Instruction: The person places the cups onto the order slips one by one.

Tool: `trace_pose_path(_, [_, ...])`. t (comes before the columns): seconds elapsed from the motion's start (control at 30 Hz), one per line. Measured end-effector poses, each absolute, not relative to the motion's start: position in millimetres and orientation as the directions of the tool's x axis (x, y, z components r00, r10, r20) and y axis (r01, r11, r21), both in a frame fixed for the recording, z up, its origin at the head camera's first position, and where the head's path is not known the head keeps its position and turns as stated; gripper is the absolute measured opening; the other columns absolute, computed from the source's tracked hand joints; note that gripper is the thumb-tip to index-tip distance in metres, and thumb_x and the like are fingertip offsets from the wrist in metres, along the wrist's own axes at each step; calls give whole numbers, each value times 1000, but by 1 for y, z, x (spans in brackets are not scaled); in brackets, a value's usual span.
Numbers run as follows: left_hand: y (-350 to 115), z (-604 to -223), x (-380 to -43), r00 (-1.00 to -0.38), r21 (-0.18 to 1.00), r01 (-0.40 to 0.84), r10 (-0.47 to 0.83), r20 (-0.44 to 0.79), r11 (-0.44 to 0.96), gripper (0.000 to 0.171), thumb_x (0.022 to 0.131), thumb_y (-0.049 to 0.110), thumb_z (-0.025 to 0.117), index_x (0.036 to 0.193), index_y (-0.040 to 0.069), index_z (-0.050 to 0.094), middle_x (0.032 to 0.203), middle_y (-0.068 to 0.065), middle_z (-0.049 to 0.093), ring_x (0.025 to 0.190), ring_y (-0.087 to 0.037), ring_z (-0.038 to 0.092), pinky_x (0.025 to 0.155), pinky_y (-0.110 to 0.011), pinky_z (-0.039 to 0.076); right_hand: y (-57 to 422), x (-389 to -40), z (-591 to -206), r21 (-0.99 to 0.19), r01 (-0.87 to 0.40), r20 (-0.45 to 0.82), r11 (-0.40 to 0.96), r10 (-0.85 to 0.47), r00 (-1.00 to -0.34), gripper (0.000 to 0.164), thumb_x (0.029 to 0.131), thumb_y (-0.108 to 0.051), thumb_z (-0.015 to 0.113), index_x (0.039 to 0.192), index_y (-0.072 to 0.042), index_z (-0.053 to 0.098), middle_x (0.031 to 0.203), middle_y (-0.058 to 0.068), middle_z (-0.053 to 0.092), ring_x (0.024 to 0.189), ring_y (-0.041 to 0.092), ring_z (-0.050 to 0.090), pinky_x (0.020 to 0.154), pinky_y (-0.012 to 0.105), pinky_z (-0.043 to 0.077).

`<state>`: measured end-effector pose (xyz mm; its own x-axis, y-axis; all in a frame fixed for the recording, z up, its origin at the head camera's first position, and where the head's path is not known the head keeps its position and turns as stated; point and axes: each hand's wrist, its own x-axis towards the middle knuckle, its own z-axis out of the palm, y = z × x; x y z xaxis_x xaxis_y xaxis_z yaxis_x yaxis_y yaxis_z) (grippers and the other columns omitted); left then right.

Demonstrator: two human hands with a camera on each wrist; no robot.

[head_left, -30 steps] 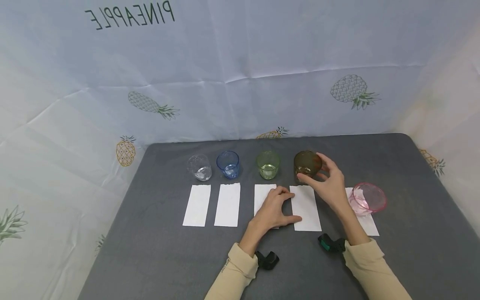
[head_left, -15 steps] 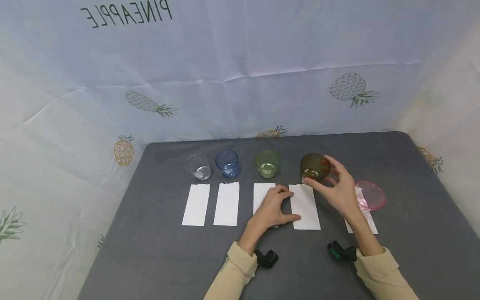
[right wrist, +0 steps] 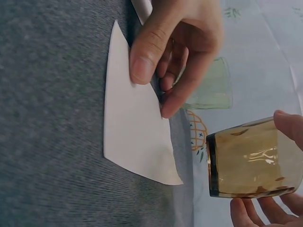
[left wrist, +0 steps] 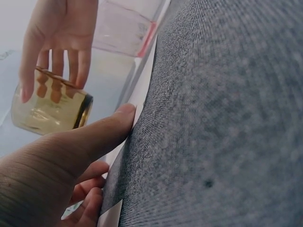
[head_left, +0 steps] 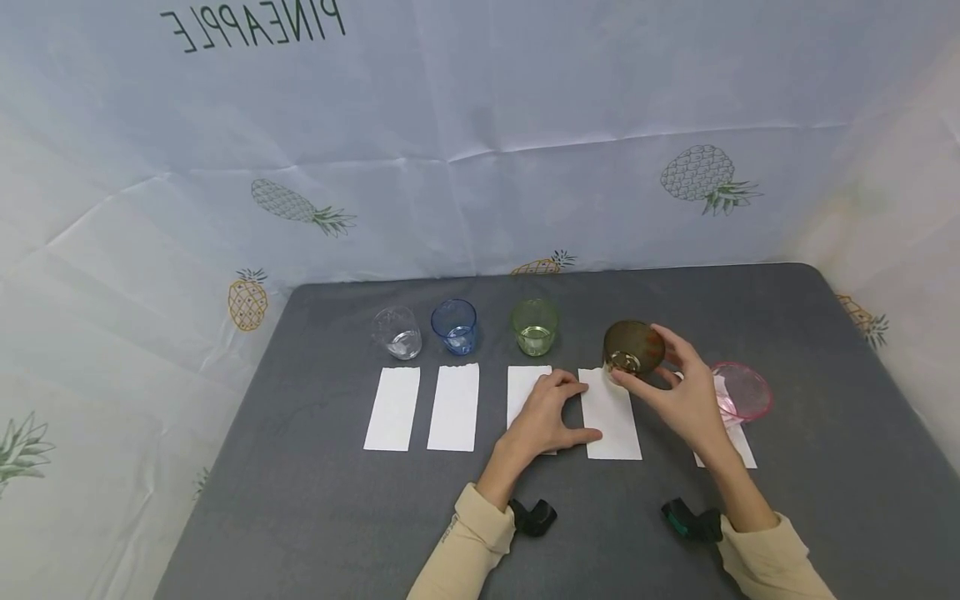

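Note:
My right hand (head_left: pixel 684 398) holds an amber drinking glass (head_left: pixel 632 348), thumb on the near side and fingers round the far side. In the right wrist view the amber glass (right wrist: pixel 253 161) is raised off the table, beyond the far end of a white paper strip (right wrist: pixel 137 123). My left hand (head_left: pixel 542 418) rests low at that strip (head_left: pixel 613 425), its thumb and fingertips on the left edge and the thumb spread away from the fingers. Part of another strip (head_left: pixel 525 385) is hidden beneath the left hand. The left wrist view shows the amber glass (left wrist: pixel 49 105) above the left thumb.
Clear (head_left: pixel 399 333), blue (head_left: pixel 454 327) and green (head_left: pixel 535 328) glasses stand along the back of the grey table (head_left: pixel 300 517). Two more paper strips (head_left: pixel 453 408) lie at left. A pink glass (head_left: pixel 744 392) stands on a strip at right, partly behind the right wrist.
My right hand has brought the amber glass to the right and nearer, up to the far end of the paper strip. The left hand has stayed in place.

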<state>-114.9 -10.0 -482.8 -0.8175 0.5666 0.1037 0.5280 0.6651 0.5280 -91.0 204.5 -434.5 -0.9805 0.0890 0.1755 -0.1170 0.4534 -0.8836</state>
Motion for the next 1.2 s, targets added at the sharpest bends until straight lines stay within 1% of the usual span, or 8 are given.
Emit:
trace_pose_path(0.07, [-10,-483,-115,-817,532,526,567,100,663,66,80,45,86,133,10,68,126,-6,63,110,-20,58,97,-28,50,204,-89,-437,-880,-117,177,460,88,-980,87,83,-16,86,155,-4,39,150,21,48,128,30,52,89,-2,42])
trace_pose_path(0.13, [-10,-483,-115,-818,532,525,567,99,664,66,80,45,86,133,10,68,126,-6,63,110,-20,58,98,-28,49,204,-87,-439,-879,-118,177,462,86,-980,87,83,-16,86,155,-4,40,149,21,49,124,19,52,89,-2,42])
trace_pose_path(0.23, [-10,-483,-114,-818,527,526,567,98,668,66,80,45,86,133,11,68,126,-6,62,110,-20,58,98,-27,49,203,-84,-441,-880,-119,176,460,82,-981,87,82,-16,87,155,-3,41,149,20,49,118,1,47,89,-2,42])
trace_pose_path(0.33, [-10,-483,-114,-819,524,525,566,96,670,67,80,46,86,133,11,68,127,-6,62,111,-20,57,98,-27,49,203,-81,-443,-882,-117,171,457,77,-982,86,82,-15,86,154,-3,41,148,20,49,114,-8,44,89,-1,42])
trace_pose_path(0.57, [-10,-483,-115,-815,513,540,568,118,667,66,79,46,86,132,10,69,126,-6,63,112,-20,58,99,-28,50,201,-76,-448,-881,-116,159,458,56,-986,86,81,-12,87,153,0,41,144,20,52,112,-11,47,89,-2,42])
trace_pose_path(0.8, [-10,-482,-115,-820,523,524,564,98,672,67,79,46,86,133,10,68,128,-6,62,115,-21,58,101,-28,49,200,-72,-453,-874,-111,142,473,30,-989,85,81,-13,87,152,-2,42,146,22,51,115,2,50,89,-3,41])
trace_pose_path(1.03, [-10,-483,-116,-829,547,495,555,64,675,67,80,45,85,135,10,66,131,-6,61,117,-21,57,103,-29,49,198,-68,-457,-879,-112,133,462,12,-991,85,80,-13,88,151,-1,43,147,21,51,112,-5,49,89,-3,41])
trace_pose_path(1.2, [-9,-483,-116,-831,533,498,551,70,684,68,80,47,86,134,11,67,130,-5,62,117,-20,57,103,-28,49,196,-66,-458,-885,-101,118,454,8,-993,84,80,-13,88,150,-2,44,147,20,51,111,-3,50,89,-3,41])
